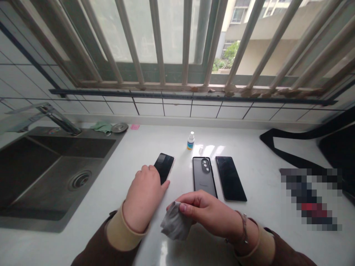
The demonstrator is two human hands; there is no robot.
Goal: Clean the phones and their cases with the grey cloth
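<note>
My left hand (146,192) is closed over the lower part of a black smartphone (165,164) lying on the counter, thumb along its right edge and fingers curled over the left. My right hand (205,210) pinches a small grey cloth (176,223) between thumb and fingers, and it hangs just above the counter. Beyond that hand lies a dark phone case (204,181) with a camera cutout, its lower end partly hidden. To the case's right rests a second black smartphone (231,178), screen dark. A small white bottle (190,141) with a blue and yellow label stands farther back.
A sink (111,173) with a chrome faucet (62,122) takes up the left side. Near its back corner are a green cloth (102,127), a metal drain cover (119,128) and a pink piece (135,127). Black straps (291,153) and a blurred-out item (310,199) lie right.
</note>
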